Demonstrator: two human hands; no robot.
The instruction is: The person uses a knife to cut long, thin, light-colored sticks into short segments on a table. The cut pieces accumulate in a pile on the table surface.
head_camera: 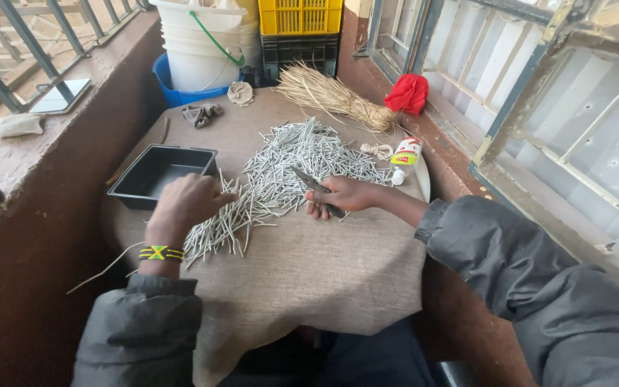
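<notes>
The fingers of the right hand (343, 195) are curled shut around a dark, slim tool (314, 188), perhaps a knife or pair of scissors — its tip is pointed up and left over the pile of thin grey sticks (302, 159). The left hand (188, 203) is laid knuckles-up on the near end of the same pile; its fingers are bent down among the sticks, but whether any are gripped cannot be told. A striped bracelet (159, 252) is worn on that wrist. The sticks are spread across a burlap-covered table (309, 265). A black tray (153, 172) is set just beyond the left hand, and a small bottle (405, 159) lies near the right — behind it, a straw bundle (331, 97) and a red cloth (408, 93).
</notes>
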